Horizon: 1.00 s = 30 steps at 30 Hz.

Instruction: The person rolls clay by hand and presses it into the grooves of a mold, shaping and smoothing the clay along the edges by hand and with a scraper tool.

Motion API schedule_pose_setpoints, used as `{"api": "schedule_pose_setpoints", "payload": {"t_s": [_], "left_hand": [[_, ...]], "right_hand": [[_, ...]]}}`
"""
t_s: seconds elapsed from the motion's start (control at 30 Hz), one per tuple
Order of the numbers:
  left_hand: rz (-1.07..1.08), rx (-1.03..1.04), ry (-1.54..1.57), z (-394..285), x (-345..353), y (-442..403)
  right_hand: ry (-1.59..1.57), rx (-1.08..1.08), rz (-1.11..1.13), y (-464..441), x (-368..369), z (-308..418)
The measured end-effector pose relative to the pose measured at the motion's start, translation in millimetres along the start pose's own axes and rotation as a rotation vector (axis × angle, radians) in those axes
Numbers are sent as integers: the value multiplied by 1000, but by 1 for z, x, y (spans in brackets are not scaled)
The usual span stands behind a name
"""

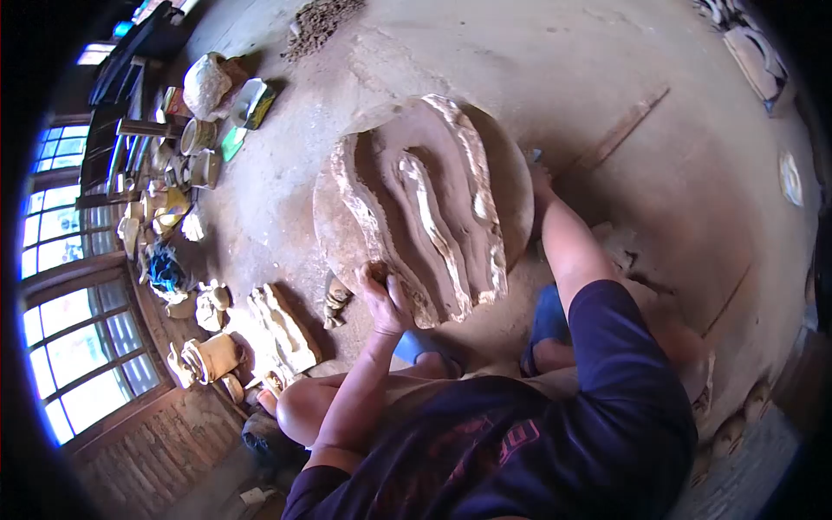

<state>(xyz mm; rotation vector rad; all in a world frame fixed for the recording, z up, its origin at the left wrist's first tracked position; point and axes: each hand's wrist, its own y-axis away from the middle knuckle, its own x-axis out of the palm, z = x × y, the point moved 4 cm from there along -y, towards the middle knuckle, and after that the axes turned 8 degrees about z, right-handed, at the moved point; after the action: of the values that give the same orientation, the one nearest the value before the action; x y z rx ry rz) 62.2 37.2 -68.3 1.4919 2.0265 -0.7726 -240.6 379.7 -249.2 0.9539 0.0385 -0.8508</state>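
A long mould with whitish, clay-smeared edges (433, 225) lies on a round board (329, 221) in front of me. Brown clay (381, 160) lines its hollow, and a pale ridge runs down the middle. My left hand (384, 299) is at the mould's near left edge, its fingers curled over a dark lump or hollow that I cannot make out. On the far right, my right hand (539, 173) reaches the board's right edge, its fingers mostly hidden and small.
Bowls and containers (199, 137) stand at the left by the windows. Another mould piece (282, 329) and a pale pot (212, 357) are at the lower left. A wooden strip (628, 128) lies on the floor at right. Dry clay crumbs (321, 24) are piled at the top.
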Motion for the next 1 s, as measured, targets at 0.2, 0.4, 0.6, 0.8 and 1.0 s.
{"api": "schedule_pose_setpoints", "payload": {"t_s": [0.2,0.4,0.6,0.8,1.0], "left_hand": [[50,14,32,4,-9,-9],[43,44,119,-3,-11,-15],[24,97,12,-25,-23,-25],[47,50,61,-21,-24,-26],[-11,141,123,-25,-30,-27]], "right_hand": [[-125,163,-436,-107,47,-49],[43,20,-354,1,1,9],[-14,27,-696,-29,-96,-30],[-376,-321,-480,122,-94,173],[127,-687,-339,152,0,277]]}}
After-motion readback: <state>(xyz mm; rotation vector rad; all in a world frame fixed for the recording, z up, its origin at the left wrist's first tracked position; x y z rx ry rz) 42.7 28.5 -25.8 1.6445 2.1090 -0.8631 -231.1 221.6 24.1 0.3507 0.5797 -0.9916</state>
